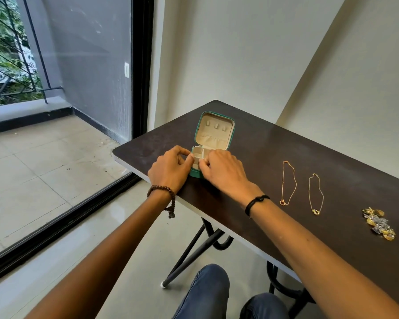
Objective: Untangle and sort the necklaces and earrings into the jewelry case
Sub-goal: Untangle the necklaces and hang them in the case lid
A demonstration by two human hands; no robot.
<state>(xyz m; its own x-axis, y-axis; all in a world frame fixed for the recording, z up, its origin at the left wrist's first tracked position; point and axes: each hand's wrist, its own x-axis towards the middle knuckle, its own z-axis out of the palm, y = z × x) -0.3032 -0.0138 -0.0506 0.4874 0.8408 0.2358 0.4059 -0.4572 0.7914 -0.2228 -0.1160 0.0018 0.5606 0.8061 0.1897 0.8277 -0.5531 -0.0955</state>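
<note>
The small green jewelry case [214,131], lid open, is gripped at its base by the left hand [171,168] and right hand [224,172]. The red-pendant gold necklace [282,202] and plain gold necklace [316,211] are laid near-to-far on its right, nearer the right hand.

Both bare forearms reach forward and inward, converging over the near left part of the surface. The left hand [171,168] lies palm down, knuckles raised, its fingers [183,153] curled and the thumb pressed against the left wall of the small green jewelry case [195,173]. The right hand [225,172] lies palm down just beside it, its fingers [205,164] curled over the case's front right rim. The two hands nearly touch at the fingertips. The left wrist wears a brown beaded bracelet [161,191], the right wrist a black knotted cord band [256,202].
</note>
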